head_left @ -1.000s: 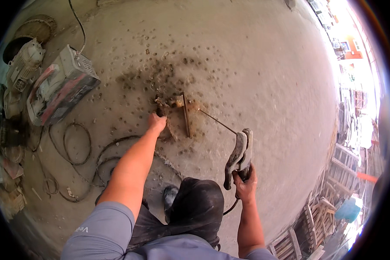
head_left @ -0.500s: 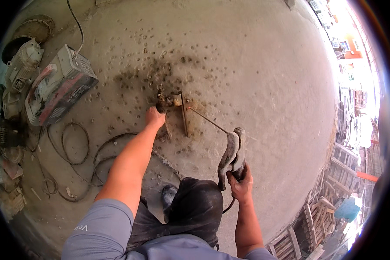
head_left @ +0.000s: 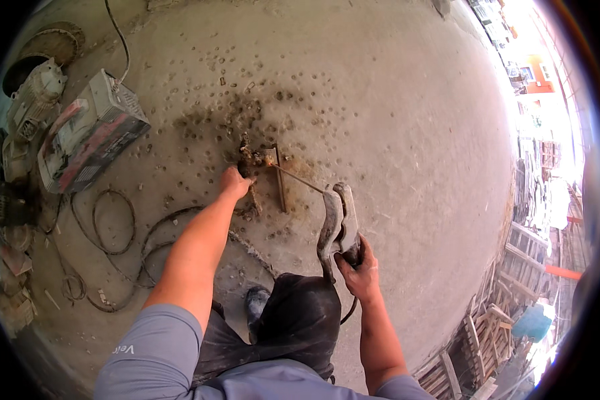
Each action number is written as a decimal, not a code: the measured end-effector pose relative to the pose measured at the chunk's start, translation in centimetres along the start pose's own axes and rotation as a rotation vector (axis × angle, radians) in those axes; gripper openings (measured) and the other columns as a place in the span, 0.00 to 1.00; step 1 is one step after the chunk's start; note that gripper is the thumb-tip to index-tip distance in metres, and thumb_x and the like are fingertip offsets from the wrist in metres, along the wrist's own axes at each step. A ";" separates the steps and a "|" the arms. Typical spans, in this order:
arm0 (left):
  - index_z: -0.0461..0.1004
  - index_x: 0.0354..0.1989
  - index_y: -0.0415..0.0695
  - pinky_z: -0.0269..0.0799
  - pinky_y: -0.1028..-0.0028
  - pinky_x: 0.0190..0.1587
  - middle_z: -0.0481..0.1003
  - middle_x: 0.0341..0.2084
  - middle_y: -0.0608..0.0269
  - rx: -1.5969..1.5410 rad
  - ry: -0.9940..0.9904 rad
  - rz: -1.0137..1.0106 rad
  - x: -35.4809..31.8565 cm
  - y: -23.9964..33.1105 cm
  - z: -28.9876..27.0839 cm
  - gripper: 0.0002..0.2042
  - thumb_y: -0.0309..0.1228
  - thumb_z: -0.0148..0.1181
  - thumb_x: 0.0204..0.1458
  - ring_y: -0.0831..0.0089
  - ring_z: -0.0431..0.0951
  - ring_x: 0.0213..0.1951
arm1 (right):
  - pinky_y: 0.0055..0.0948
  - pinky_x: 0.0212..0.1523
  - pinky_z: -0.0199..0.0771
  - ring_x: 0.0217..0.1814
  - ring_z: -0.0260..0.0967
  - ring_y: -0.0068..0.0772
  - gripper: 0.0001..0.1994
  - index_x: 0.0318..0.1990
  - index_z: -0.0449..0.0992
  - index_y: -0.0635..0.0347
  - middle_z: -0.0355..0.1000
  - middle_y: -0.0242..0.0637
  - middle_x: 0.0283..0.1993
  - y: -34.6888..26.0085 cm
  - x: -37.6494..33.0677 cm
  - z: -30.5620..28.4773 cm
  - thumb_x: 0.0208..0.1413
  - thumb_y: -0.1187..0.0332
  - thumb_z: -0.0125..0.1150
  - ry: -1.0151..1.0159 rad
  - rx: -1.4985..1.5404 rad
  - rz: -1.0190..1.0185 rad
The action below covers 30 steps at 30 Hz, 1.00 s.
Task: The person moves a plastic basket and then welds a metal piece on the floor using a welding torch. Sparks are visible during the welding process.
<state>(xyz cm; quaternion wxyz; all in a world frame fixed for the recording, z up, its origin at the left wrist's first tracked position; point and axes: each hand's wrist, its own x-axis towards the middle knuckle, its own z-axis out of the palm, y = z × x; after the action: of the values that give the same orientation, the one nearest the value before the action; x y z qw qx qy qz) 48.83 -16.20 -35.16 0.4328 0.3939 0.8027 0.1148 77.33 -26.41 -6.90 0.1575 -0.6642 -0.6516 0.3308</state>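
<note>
My right hand (head_left: 361, 272) is closed round the handle of a welding electrode holder (head_left: 341, 223). From its jaws a thin welding rod (head_left: 300, 179) slants up and left, crossing a narrow upright metal strip (head_left: 281, 187). The rod's tip glows orange against or very near a small metal piece (head_left: 269, 155) left of the strip; contact is unclear. My left hand (head_left: 236, 183) is closed on a dark, crusted metal piece (head_left: 245, 160) just beside it. The exact kind of that piece is hard to make out, and my fingers partly cover it.
A welding machine (head_left: 93, 133) stands at the left, near a grey motor housing (head_left: 39, 97). Cables (head_left: 117, 250) loop over the concrete floor (head_left: 413, 133). Small pits and dark scorch marks surround the work. Wooden pallets (head_left: 497, 337) and a blue container (head_left: 532, 323) lie at the right.
My right hand has moved the electrode holder left and slightly up. The rod's glowing tip has shifted from right of the strip to the small metal piece. My left hand stays nearly still.
</note>
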 end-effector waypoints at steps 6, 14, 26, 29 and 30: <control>0.69 0.56 0.32 0.71 0.60 0.58 0.72 0.54 0.40 -0.102 -0.063 0.017 -0.2 -1.6 -0.3 0.38 0.49 0.73 0.43 0.48 0.73 0.56 | 0.34 0.45 0.77 0.44 0.79 0.39 0.31 0.61 0.65 0.67 0.79 0.48 0.43 -1.7 0.7 0.6 0.51 0.67 0.70 -0.061 -0.002 0.030; 0.63 0.62 0.34 0.70 0.58 0.58 0.69 0.58 0.40 -0.105 0.020 -0.036 -0.9 -0.6 1.4 0.37 0.43 0.71 0.47 0.47 0.71 0.58 | 0.34 0.45 0.77 0.42 0.80 0.39 0.30 0.60 0.66 0.66 0.79 0.48 0.42 -1.4 0.5 0.6 0.51 0.67 0.70 -0.005 -0.056 -0.036; 0.71 0.53 0.33 0.73 0.57 0.53 0.76 0.48 0.40 -0.226 -0.007 0.042 -1.4 -0.2 -0.1 0.27 0.38 0.69 0.49 0.45 0.75 0.52 | 0.32 0.42 0.78 0.40 0.80 0.35 0.29 0.60 0.67 0.66 0.79 0.46 0.41 -0.5 -0.5 0.5 0.50 0.69 0.70 0.035 0.019 -0.014; 0.73 0.50 0.34 0.74 0.56 0.51 0.77 0.46 0.41 -0.197 -0.007 0.042 -1.1 0.0 -0.6 0.24 0.38 0.69 0.49 0.45 0.76 0.50 | 0.32 0.42 0.78 0.40 0.80 0.36 0.30 0.60 0.66 0.66 0.79 0.47 0.40 -0.8 -0.5 0.6 0.50 0.69 0.71 0.025 0.001 -0.010; 0.74 0.50 0.35 0.74 0.56 0.50 0.77 0.46 0.41 -0.189 0.016 0.063 -1.1 -0.3 -0.4 0.23 0.38 0.68 0.49 0.45 0.76 0.50 | 0.31 0.44 0.77 0.42 0.78 0.33 0.30 0.60 0.66 0.68 0.79 0.46 0.42 -0.9 -0.5 0.6 0.50 0.70 0.70 0.017 0.018 0.011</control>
<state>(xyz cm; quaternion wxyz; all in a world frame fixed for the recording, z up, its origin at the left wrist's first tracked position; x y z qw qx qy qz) 48.67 -17.11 -34.43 0.4579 0.3756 0.7789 0.2065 76.27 -26.92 -6.64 0.1675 -0.6692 -0.6434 0.3319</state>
